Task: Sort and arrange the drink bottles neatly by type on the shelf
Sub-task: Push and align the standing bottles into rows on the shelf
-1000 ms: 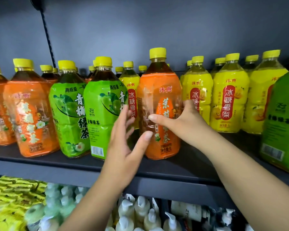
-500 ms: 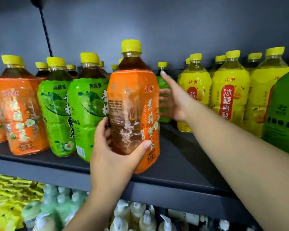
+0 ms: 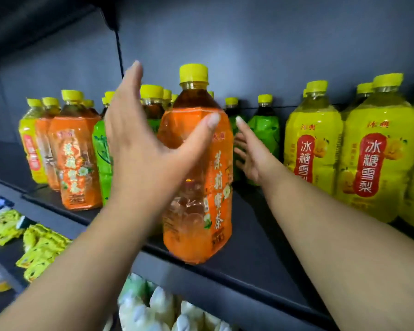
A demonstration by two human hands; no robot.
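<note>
Sorting looks partly done: the yellow bottles (image 3: 313,144) are grouped at right, but the left end of the shelf (image 3: 261,259) mixes colours. The orange bottle (image 3: 215,187) stands at the front edge. The left hand (image 3: 141,149), fingers straight, seems only to touch it. The right hand (image 3: 249,156), spread and empty, reaches toward a green bottle (image 3: 264,130).

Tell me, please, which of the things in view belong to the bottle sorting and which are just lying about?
Part of the job:
front orange bottle
orange bottles on the left
green bottles
yellow bottles
shelf
left hand
right hand

Just lying about:
yellow packets, lower left
pale pump bottles, below
black cable
</note>
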